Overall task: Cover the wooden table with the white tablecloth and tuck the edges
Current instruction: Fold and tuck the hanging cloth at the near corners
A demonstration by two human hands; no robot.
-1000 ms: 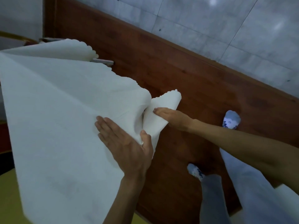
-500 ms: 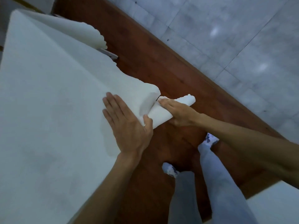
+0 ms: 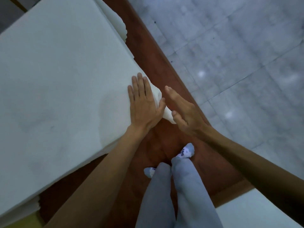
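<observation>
The white tablecloth lies spread over the table and hides the wood under it. My left hand lies flat, fingers together, on the cloth at the table's near right corner, its thumb against the hanging corner fold. My right hand is held flat and open just to the right of that fold, palm toward it, touching or nearly touching the cloth. A scalloped edge of the cloth hangs over the far right side.
A reddish wooden floor strip runs along the table's right side, with grey marble tiles beyond. My legs in grey trousers and patterned socks stand right below the corner. A white surface shows at bottom right.
The view has swung to look straight down at the corner. My right hand let go of the corner flap and opened flat beside it; the flap now hangs folded down. My left hand stayed pressed.
</observation>
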